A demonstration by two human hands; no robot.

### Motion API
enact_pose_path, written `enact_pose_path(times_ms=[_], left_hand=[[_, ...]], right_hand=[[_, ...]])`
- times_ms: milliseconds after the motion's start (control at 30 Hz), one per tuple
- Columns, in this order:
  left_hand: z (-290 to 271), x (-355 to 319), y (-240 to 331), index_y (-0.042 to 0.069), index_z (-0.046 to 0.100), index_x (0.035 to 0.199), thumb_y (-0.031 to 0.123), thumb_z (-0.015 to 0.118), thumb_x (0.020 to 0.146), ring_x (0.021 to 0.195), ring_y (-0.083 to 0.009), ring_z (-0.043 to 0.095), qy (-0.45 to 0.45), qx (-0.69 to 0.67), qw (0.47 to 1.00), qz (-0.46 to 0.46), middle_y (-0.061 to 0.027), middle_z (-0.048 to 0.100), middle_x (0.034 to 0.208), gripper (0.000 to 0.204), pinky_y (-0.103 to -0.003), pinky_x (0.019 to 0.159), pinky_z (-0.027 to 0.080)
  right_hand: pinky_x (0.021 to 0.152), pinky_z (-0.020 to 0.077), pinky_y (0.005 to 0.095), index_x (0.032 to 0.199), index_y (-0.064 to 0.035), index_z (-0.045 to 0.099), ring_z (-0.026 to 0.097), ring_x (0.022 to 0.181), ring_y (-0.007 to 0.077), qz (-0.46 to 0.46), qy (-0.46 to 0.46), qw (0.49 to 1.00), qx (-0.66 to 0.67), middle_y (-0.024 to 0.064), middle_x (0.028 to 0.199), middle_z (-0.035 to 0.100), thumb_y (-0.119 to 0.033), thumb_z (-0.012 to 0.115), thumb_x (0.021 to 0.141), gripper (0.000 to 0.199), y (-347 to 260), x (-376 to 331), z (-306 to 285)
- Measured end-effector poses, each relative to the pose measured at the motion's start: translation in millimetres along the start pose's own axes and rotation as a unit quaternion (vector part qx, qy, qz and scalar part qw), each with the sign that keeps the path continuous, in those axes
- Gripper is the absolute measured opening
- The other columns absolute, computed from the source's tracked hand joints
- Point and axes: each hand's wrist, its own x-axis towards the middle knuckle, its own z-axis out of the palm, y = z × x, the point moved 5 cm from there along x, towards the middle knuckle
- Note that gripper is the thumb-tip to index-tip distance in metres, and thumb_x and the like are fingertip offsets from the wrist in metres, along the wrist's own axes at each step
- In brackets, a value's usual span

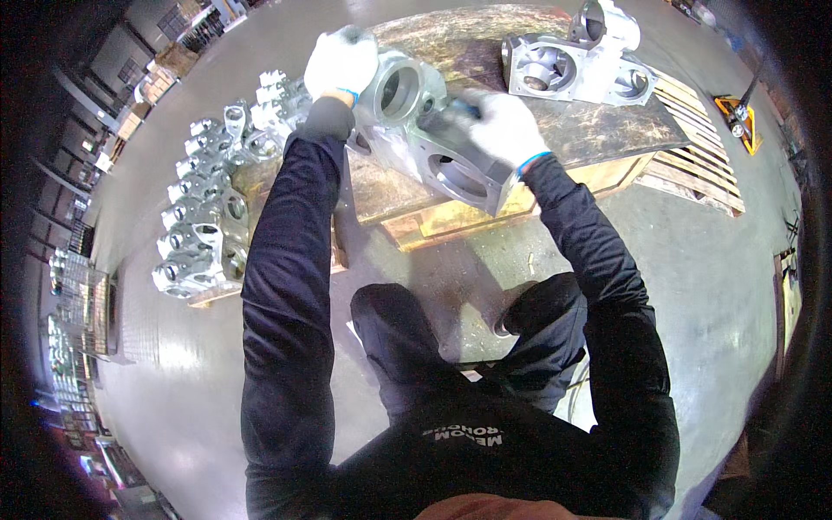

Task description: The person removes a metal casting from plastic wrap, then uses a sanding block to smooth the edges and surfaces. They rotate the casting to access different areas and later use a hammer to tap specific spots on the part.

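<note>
A large silver-grey metal casting (401, 154) with round openings sits on the worn wooden tabletop in front of me. My left hand (342, 62), in a white glove, is closed at the upper left of the casting, beside its round collar; the fingertips are hidden. My right hand (507, 128), gloved too, is over the casting's right side. Its fingers are closed round a small dark object (463, 111), held against or just above the metal. That object is blurred, so its kind does not show.
Another casting (542, 71) stands at the table's far right. Several more castings (204, 221) are grouped at the left on a low wooden support. Beyond the wooden table (607, 139) lie a slatted pallet (693, 160) and an orange pallet jack (738, 124). My knees are below the near edge.
</note>
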Motion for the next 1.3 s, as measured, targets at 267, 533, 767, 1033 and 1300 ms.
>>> enact_pose_path(times_ms=[267,533,767,1033,1300], left_hand=[[-30.7,-19.7,37.7,0.001,0.06,0.132,0.054,0.06,0.085,0.117,-0.0439,0.064,0.076,0.119,0.978,-0.154,-0.0254,0.068,0.125,0.071,-0.046,0.104,0.048],[-28.5,-14.1,26.9,-0.005,0.063,0.124,0.052,0.065,0.087,0.117,-0.0419,0.065,-0.024,0.079,0.985,-0.151,-0.0279,0.068,0.121,0.068,-0.043,0.101,0.049],[-31.2,-27.5,29.3,-0.001,0.066,0.118,0.027,0.069,0.094,0.108,-0.0247,0.067,-0.08,-0.14,0.987,0.013,-0.0166,0.071,0.111,0.037,-0.033,0.093,0.051],[-27.9,-1.5,77.9,0.001,0.067,0.114,0.026,0.066,0.096,0.102,-0.0243,0.068,-0.168,-0.226,0.917,0.281,-0.0143,0.07,0.112,0.03,-0.035,0.092,0.052],[-34.2,-25.6,53.4,0.004,0.068,0.112,0.031,0.063,0.096,0.102,-0.0311,0.069,-0.031,-0.191,0.969,0.151,-0.0193,0.067,0.117,0.031,-0.04,0.091,0.053]], right_hand=[[0.074,0.0512,0.0316,0.106,-0.0036,0.073,0.063,0.081,0.015,0.266,0.013,0.92,0.287,0.0052,0.09,0.071,-0.037,0.07,0.084,0.04,190.4,-8.9,24.7],[0.077,0.0524,0.0323,0.1,-0.0019,0.071,0.066,0.08,0.0177,0.228,0.032,0.909,0.348,0.0087,0.088,0.073,-0.031,0.064,0.088,0.032,165.8,-44.1,49.0],[0.069,0.0564,0.0369,0.101,-0.0042,0.067,0.074,0.073,0.0264,0.228,0.152,0.919,0.283,0.0136,0.074,0.072,-0.033,0.062,0.095,0.03,76.4,-170.1,34.3],[0.044,0.0488,0.0413,0.119,-0.0089,0.063,0.063,0.046,0.0244,0.251,0.088,0.933,0.244,0.0109,0.057,0.062,-0.037,0.065,0.098,0.035,-16.7,-210.0,89.3],[0.06,0.0557,0.0437,0.128,-0.015,0.061,0.069,0.067,0.0339,-0.018,0.007,1.0,0.015,0.0147,0.079,0.069,-0.038,0.069,0.093,0.043,-0.2,-188.9,97.7]])
